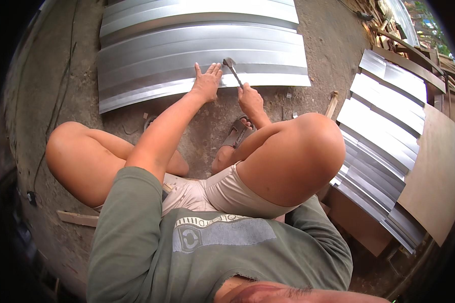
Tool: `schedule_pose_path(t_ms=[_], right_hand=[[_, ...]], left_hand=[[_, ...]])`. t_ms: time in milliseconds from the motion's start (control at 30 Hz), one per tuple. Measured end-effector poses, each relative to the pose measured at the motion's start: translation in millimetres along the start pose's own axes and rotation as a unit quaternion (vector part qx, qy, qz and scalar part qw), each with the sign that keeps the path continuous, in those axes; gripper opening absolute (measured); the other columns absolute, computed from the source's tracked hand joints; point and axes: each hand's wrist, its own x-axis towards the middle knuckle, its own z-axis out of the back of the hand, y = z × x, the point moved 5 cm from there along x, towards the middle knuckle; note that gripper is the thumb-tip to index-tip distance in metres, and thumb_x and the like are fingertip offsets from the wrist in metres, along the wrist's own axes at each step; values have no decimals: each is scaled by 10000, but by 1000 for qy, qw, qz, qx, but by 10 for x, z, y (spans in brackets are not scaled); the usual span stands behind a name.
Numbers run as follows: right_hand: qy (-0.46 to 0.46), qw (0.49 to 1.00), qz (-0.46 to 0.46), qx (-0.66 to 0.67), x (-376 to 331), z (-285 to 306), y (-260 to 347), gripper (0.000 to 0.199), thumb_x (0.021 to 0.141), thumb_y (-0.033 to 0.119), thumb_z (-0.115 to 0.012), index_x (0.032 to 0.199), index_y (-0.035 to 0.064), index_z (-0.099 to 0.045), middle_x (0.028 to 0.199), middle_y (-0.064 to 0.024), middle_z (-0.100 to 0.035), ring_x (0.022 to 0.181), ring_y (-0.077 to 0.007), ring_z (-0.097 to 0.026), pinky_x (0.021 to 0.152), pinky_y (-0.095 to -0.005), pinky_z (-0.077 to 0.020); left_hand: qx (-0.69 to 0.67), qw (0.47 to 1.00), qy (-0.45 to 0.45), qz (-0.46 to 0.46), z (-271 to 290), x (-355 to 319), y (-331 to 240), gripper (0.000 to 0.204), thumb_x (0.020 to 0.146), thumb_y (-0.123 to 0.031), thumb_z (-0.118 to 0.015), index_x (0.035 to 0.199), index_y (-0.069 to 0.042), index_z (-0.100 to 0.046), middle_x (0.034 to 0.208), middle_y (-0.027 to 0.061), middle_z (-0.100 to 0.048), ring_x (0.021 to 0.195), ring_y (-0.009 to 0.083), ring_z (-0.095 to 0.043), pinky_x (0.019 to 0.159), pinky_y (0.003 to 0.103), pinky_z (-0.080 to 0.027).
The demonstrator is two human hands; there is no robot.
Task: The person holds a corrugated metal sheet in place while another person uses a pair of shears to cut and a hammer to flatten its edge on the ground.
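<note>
Spread flat on the near part of a ribbed silver metal sheet, my left hand has its fingers apart and holds nothing. My right hand is closed around the handle of a hammer. The hammer's dark head is over the sheet, just right of my left fingertips; whether it touches the metal I cannot tell. Another bent silver sheet lies beyond, at the top of the view.
Stacked metal sheets lie on the right, beside a tan board. Behind them is a pile of scrap wood. A dark cable runs along the ground at left, and a wooden strip lies near my left knee.
</note>
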Motion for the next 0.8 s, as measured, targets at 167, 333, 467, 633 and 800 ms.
schedule_pose_path(t_ms=[167, 333, 467, 633, 800], right_hand=[[5, 1000, 3, 26, -4, 160, 223, 355, 1035, 366, -493, 1035, 17, -558, 850, -287, -686, 855, -509, -664, 769, -597, -500], [8, 1000, -1, -3, 46, -5, -60, 344, 1040, 344, -500, 1017, 9, -573, 847, -289, -683, 863, -498, -662, 752, -563, -504], [-9, 987, -40, 157, -213, 82, -207, 311, 1030, 319, -535, 1017, 16, -598, 900, -298, -694, 833, -467, -683, 743, -554, -513], [73, 867, -234, 433, -1096, -6, -494, 229, 1005, 249, -586, 1004, 21, -611, 814, -238, -679, 815, -453, -679, 725, -516, -525], [51, 900, -164, 401, -1773, -374, -520, 208, 969, 234, -611, 987, 27, -604, 827, -205, -668, 808, -453, -657, 739, -507, -519]], left_hand=[[8, 1000, -8, 10, -88, -15, 79, 824, 747, -244, -784, 1470, -88, -422, 1661, 79, -266, 1542, 220, -233, 1163, 753, -140], [-27, 999, -24, -15, 93, 21, 17, 735, 758, -130, -663, 1452, -44, -434, 1646, 112, -289, 1536, 233, -254, 1176, 732, -124], [-3, 998, -53, -19, -7, 1, 62, 711, 770, -135, -651, 1445, -42, -449, 1611, 139, -340, 1512, 259, -303, 1173, 733, -119], [59, 988, -138, -35, -38, 109, -132, 661, 796, -171, -656, 1428, -71, -488, 1518, 170, -443, 1419, 302, -423, 1158, 725, -162], [59, 991, -81, -91, 164, 401, -300, 423, 949, -253, -523, 1332, -100, -618, 1413, 188, -563, 1309, 335, -534, 1119, 700, -278]])
